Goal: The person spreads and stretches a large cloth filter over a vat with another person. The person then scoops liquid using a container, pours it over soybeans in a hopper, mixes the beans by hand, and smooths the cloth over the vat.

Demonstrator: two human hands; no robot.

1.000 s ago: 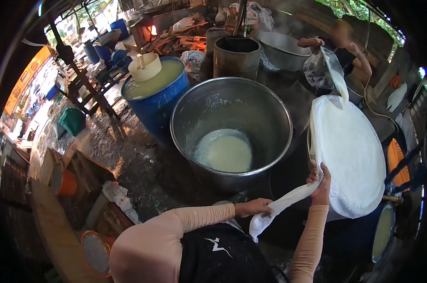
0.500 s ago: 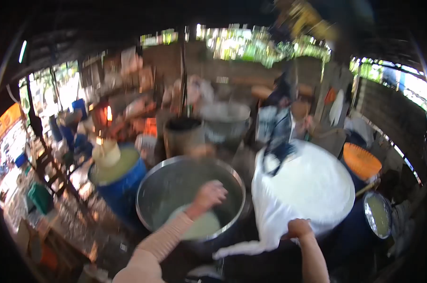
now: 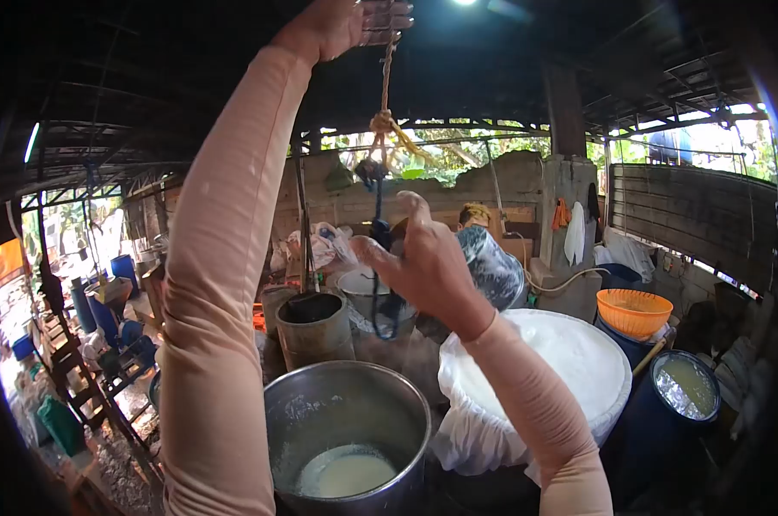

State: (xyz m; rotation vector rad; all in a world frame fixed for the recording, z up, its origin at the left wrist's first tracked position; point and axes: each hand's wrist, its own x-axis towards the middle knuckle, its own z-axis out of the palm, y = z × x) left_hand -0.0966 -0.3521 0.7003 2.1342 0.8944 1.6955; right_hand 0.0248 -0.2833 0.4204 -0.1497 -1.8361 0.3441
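Note:
A brown rope [image 3: 386,82] hangs from above, with a knot and a dark blue cord [image 3: 378,202] below it, ending in a loop. High up at the frame's top edge, my left hand [image 3: 342,26] has its fingers stretched out across the rope. My right hand [image 3: 428,262] is raised beside the blue cord, thumb and index finger apart, holding nothing. Beneath my arms stands a large metal pot [image 3: 346,378] with whitish liquid [image 3: 346,473] at its bottom. To its right, a white cloth [image 3: 483,443] drapes over a wide vessel filled with white, foamy-looking contents [image 3: 561,353].
An orange basket [image 3: 634,316] sits on a blue barrel at right, near another barrel [image 3: 686,387] of cloudy liquid. Behind the pot stands a cylindrical container [image 3: 313,331]. A person in a dark patterned garment [image 3: 492,268] bends behind the draped vessel.
My left hand has risen from over the pot to the rope. My right hand has let go of the white cloth and come up beside the blue cord. The view has tilted upward.

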